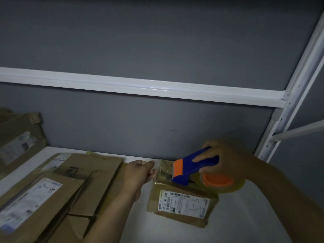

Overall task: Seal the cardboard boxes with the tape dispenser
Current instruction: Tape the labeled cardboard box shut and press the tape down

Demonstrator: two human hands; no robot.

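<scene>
1. 2 hands are at work. The right hand (220, 160) is wrapped around the blue handle of the tape dispenser (187, 170), fingers over the top and thumb underneath, a full closed grip.
2. The left hand (140, 172) is curled, with thumb and forefinger pinched together at the free end of the tape strip (163, 170). The strip is clear and blurred, so the pinch is my reading of it rather than something plainly shown.
3. The dispenser hangs over the far edge of the small cardboard box (182, 204), orange blade end pointing left and the tape roll (228, 185) on its orange hub hanging to the right.
4. The box lies flat on the white shelf board (245, 216), label (184, 202) up, already glossy with tape in places.
5. Handling: the box looks light and thin, so it will likely slide or lift when the tape is pulled; press it down by a bare corner, away from the label. The tape is soft and sticky and will fold onto itself if slack, so hold only its very end and keep it taut. The dispenser is rigid; hold the handle and stay clear of the blade.
6. Left of the box lie flattened cartons (73, 186) in a loose stack, with 1 leaning carton (19, 137) against the grey wall behind.
</scene>
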